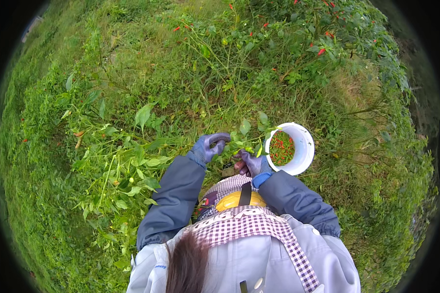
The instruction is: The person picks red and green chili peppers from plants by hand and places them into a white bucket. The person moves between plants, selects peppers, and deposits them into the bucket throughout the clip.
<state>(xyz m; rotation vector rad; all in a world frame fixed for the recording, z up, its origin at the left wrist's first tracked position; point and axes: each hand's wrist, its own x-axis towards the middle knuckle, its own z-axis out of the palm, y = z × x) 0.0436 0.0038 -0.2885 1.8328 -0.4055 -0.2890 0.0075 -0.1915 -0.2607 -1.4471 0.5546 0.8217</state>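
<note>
My left hand (209, 145), in a purple-blue work glove, has its thumb and fingers curled round a leafy chili pepper branch (168, 143) that reaches in from the left. Close by on the right, my right hand (252, 163), gloved alike, is at the branch's tip, just under several green chili peppers (258, 151); whether its fingers grip one cannot be told. Against the right wrist stands a white plastic bucket (305, 150), its bottom covered with small red and green chili peppers (281, 148). Dark sleeve covers reach up both forearms.
A dense chili plant (132, 175) spreads at the left, near my left sleeve. Another chili bush with red fruit (337, 33) grows at the upper right. Tall grass and weeds (212, 95) cover the ground ahead. A checked apron (238, 227) hangs over my front.
</note>
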